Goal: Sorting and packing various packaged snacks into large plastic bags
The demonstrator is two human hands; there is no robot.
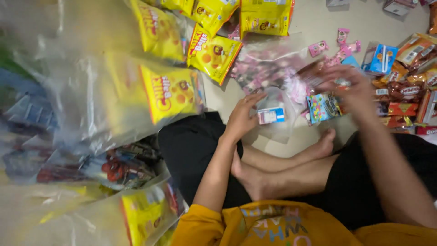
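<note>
Sitting on the floor, I rest my left hand (240, 119), fingers loosely curled, on a clear bag (277, 98) at middle frame, pinning it. My right hand (348, 86) is blurred; I cannot tell its grip. Snack packs (400, 86) lie near it.

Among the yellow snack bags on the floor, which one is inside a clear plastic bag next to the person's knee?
The yellow bag at centre left: clear plastic wrap covers it, beside the black-clad knee. The other yellow bags lie uncovered further up.
</note>
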